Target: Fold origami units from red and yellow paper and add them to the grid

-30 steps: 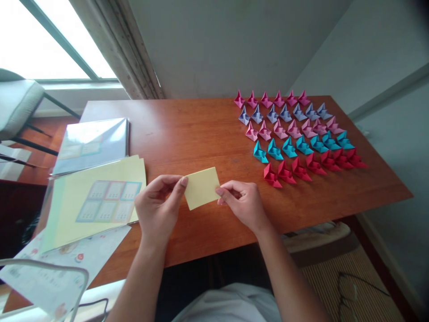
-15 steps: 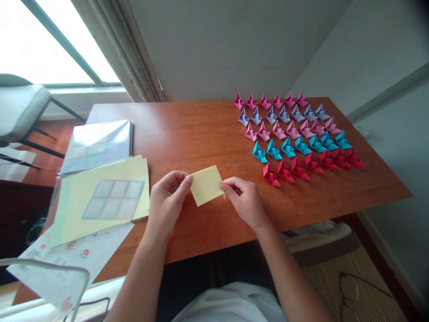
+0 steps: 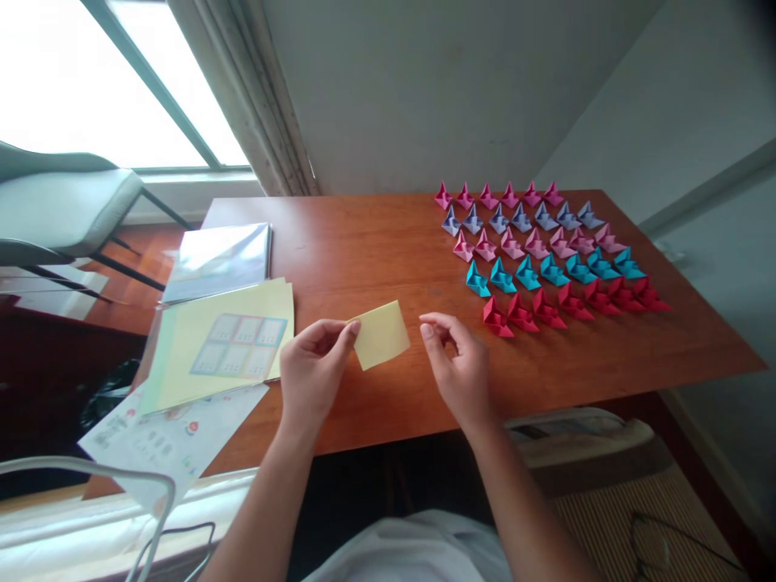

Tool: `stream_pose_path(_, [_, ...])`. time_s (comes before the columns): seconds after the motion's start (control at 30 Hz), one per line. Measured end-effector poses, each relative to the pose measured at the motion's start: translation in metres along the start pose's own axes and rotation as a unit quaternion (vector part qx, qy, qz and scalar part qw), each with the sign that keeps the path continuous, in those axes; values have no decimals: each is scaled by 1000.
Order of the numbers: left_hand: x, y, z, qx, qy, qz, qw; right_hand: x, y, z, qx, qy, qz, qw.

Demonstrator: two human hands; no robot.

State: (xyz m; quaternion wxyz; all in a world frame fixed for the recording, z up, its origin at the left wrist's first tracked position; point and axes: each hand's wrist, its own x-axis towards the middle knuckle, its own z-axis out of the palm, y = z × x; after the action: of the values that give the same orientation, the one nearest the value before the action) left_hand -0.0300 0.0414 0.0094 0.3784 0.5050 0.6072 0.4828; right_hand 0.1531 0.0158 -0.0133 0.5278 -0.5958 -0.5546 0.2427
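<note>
A yellow sheet of paper is pinched at its left edge between the thumb and fingers of my left hand. It is held above the wooden table. My right hand is just to the right of the sheet, apart from it. Its fingers are curled, with a small gap between thumb and forefinger and nothing in them. Beyond it on the right stand rows of folded paper boats: red, blue, light pink, lavender and magenta.
At the table's left end lie yellow sheets with a printed grid, a clear-covered stack and a white printed sheet. A chair stands by the window. A woven mat seat is at lower right.
My right hand has let go of the yellow sheet's right edge and moved off to the right. My left hand still holds the sheet. The view has shifted slightly left.
</note>
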Motion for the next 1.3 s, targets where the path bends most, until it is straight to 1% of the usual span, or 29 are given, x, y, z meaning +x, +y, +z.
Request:
stream_pose_path(0.07, [-8,3,2,29,15,25,999,-7,-10,0,-26,-17,-44,999])
stream_pose_path(0.2, [-21,11,5,89,17,94,991,-13,-24,1,-39,-93,-98,990])
stream_pose_path(0.3, [-27,16,5,110,0,143,984,-13,-27,0,-43,-124,-105,986])
stream_pose_path(0.43, [-31,18,5,105,-24,161,981,-12,-27,-4,-36,-125,-100,987])
stream_pose_path(0.57, [-30,11,10,63,-64,142,986,-12,-26,-5,-20,-121,-85,989])
stream_pose_path(0.7, [-29,3,18,-24,-114,79,990,-12,-21,-1,-12,-122,-64,990])
stream_pose_path(0.77, [-30,0,20,-58,-128,45,989,-13,-18,1,-7,-124,-61,990])
stream_pose_path(0.83, [-31,-2,20,-63,-119,24,991,-14,-15,1,-3,-113,-61,992])
stream_pose_path(0.9, [-30,-5,19,-59,-103,9,993,-13,-11,0,-6,-72,-50,996])
stream_pose_path(0.97, [-29,-6,17,-65,-92,-10,994,-10,-6,-3,-7,-18,-20,1000])
stream_pose_path(1.03, [-28,-6,16,-85,-87,-34,992,-7,-1,-5,12,9,18,1000])
stream_pose_path(1.07, [-28,-5,15,-95,-87,-44,991,-5,0,-6,31,5,37,999])
stream_pose_path(1.17, [-28,-2,16,-118,-96,-56,987,-3,2,-8,93,-35,75,992])
stream_pose_path(1.23, [-29,0,16,-126,-104,-56,985,-3,0,-8,103,-44,81,990])
stream_pose_path(1.3, [-29,0,15,-130,-115,-53,983,-2,-3,-9,80,-37,65,994])
